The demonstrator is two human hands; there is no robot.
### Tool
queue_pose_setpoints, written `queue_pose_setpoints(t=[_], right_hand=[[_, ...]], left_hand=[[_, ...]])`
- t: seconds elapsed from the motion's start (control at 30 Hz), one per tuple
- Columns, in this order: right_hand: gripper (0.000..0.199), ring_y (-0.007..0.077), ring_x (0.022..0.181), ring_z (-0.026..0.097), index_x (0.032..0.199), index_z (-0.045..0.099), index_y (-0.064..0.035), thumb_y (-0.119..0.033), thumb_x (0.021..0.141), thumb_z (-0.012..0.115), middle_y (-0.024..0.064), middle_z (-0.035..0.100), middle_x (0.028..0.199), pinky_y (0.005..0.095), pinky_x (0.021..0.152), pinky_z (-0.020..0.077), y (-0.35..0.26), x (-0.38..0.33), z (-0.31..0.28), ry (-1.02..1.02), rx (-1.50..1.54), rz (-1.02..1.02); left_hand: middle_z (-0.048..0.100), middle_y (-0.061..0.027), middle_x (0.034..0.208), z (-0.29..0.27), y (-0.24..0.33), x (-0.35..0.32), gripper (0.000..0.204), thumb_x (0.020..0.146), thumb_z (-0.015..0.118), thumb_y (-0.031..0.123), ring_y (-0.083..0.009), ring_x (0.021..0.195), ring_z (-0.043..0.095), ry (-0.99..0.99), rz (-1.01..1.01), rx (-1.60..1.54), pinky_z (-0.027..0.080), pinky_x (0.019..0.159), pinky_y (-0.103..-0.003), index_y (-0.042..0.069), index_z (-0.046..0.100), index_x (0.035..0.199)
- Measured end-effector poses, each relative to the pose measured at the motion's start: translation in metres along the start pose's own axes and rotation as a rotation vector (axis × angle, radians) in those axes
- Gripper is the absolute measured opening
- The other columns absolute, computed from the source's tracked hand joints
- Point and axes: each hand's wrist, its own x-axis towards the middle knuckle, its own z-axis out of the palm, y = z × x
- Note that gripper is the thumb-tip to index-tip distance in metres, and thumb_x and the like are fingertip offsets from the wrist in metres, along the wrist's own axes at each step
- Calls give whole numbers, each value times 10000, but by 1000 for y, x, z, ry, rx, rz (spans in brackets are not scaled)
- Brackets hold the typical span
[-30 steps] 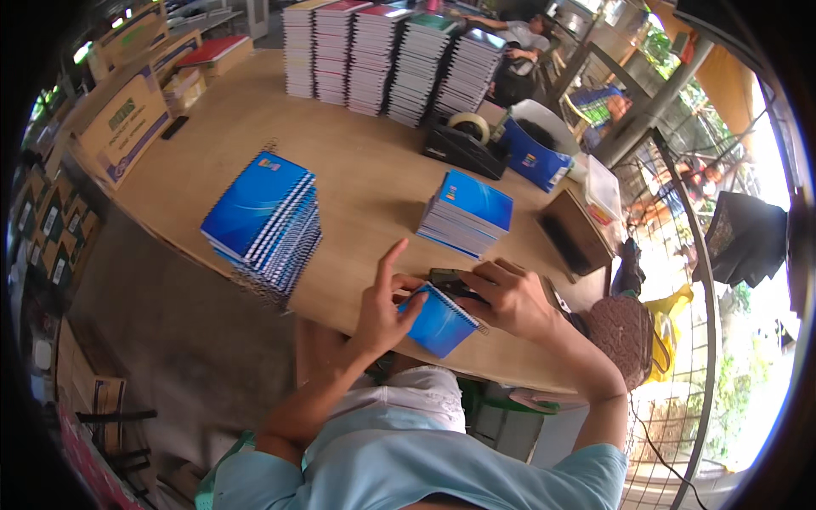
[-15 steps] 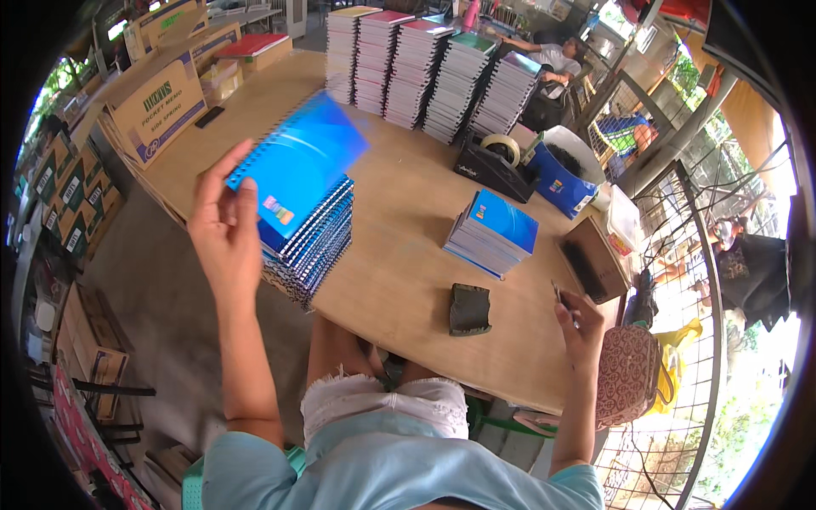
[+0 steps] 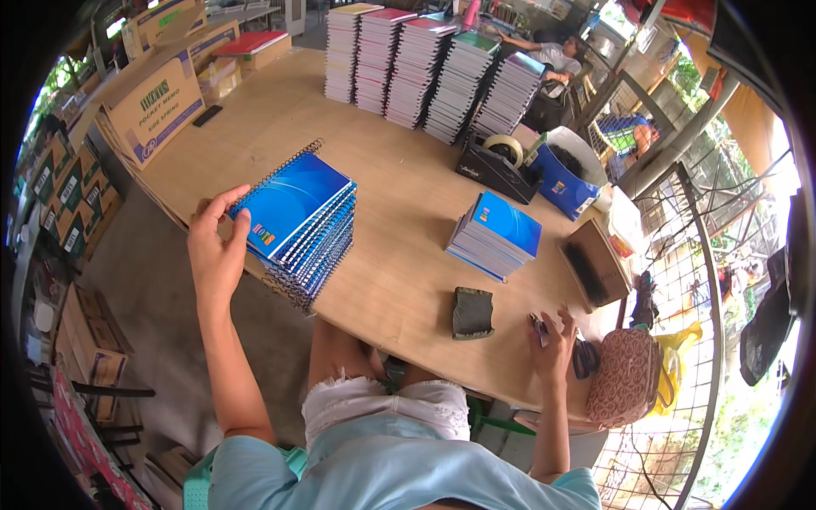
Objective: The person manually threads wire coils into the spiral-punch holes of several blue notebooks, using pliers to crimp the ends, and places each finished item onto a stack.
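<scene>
A wooden bench (image 3: 399, 212) spans the middle of the frame, with a row of tall spiral-bound stacks (image 3: 415, 76) along its far side, upper centre. Left of centre stands a stack of blue spiral notebooks (image 3: 316, 246); a shorter stack of blue-covered pads (image 3: 495, 236) sits right of centre. The left hand (image 3: 218, 246) has thumb and forefinger at the top notebook's coiled corner; whether they pinch it, I cannot tell. Lower right, the right hand (image 3: 554, 347) is loosely curled beside a dark block (image 3: 473, 313), its grip on a small metal tool (image 3: 537, 326) unclear.
</scene>
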Motion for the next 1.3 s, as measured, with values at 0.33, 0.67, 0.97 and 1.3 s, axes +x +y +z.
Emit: queue_pose_setpoints(t=[0.33,0.67,0.97,1.3], right_hand=[[660,451,1307,506,1382,641,-159,-197,754,841,245,573,1345,499,1038,463,-83,6,12,-286,329,-404],[236,346,965,596,1049,728,-37,-67,819,767,139,601,1088,431,846,511,-34,10,-15,-35,272,-408],[246,364,1045,605,983,693,-37,-170,802,793,130,656,1107,477,865,506,93,100,-7,169,-184,60],[300,374,1113,603,1064,725,-130,-249,796,792,154,646,1126,558,880,505,81,120,23,81,-216,239]], left_hand=[[604,-139,1206,8,0,-14,293,961,675,173,-270,1113,565,157,141,208,442,1004,-409,77,685,1237],[644,-158,1201,213,116,-14,472,891,776,247,-212,993,662,-405,218,-506,561,787,-328,32,624,1282],[745,-182,919,373,105,42,416,746,883,266,-249,827,748,-853,25,-117,599,713,-359,-7,717,1013],[685,-157,910,311,88,31,329,860,719,-8,-278,763,706,-417,50,-456,585,756,-373,37,540,1132]])
